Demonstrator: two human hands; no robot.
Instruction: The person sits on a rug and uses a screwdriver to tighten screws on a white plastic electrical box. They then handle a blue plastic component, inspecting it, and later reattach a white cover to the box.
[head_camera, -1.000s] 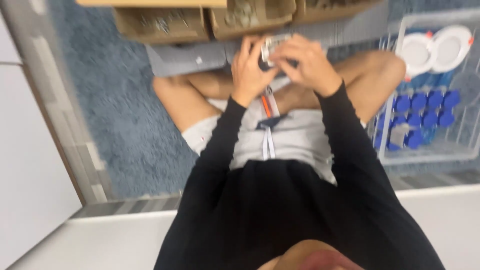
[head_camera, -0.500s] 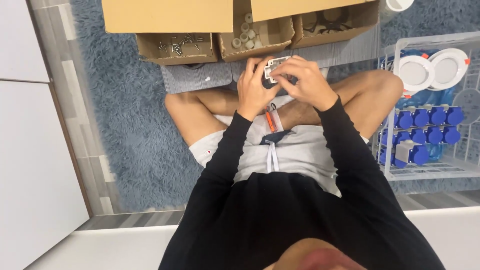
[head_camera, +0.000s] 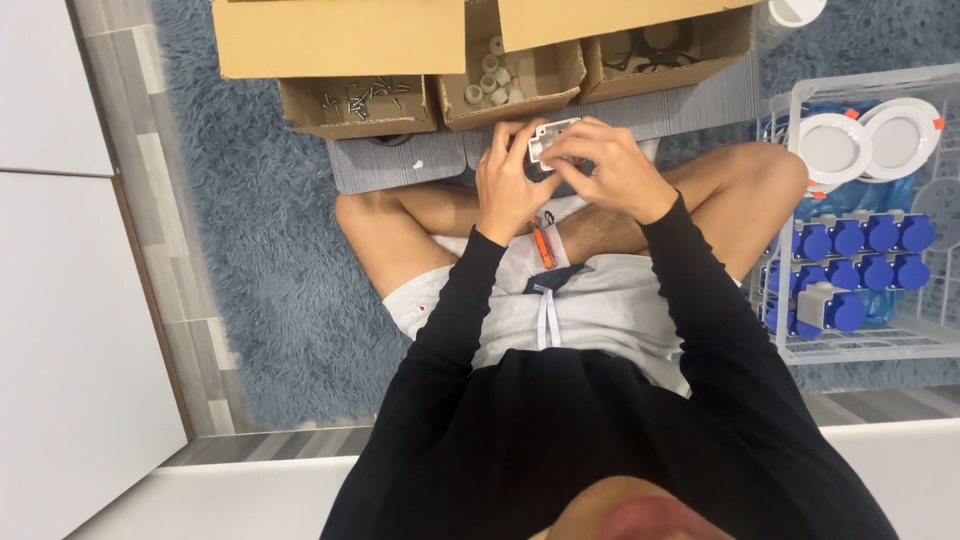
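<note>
I sit cross-legged on a blue shaggy rug and hold a small white plastic part (head_camera: 549, 139) above my legs. My left hand (head_camera: 508, 185) grips it from the left and below. My right hand (head_camera: 605, 170) holds it from the right, fingertips on its top edge. An orange-handled screwdriver (head_camera: 542, 243) lies on my lap just below my hands. My black sleeves cover both forearms.
Three open cardboard boxes stand ahead: one with screws (head_camera: 357, 101), one with small white round parts (head_camera: 493, 85), one with dark rings (head_camera: 655, 45). A white wire basket (head_camera: 868, 340) at the right holds blue sockets (head_camera: 850, 240) and white round lamps (head_camera: 834, 148). A grey ribbed mat (head_camera: 398, 163) lies before the boxes.
The view has shifted down, so the boxes and hands sit lower in the frame. Both hands stay on the white part, with small finger movements only.
</note>
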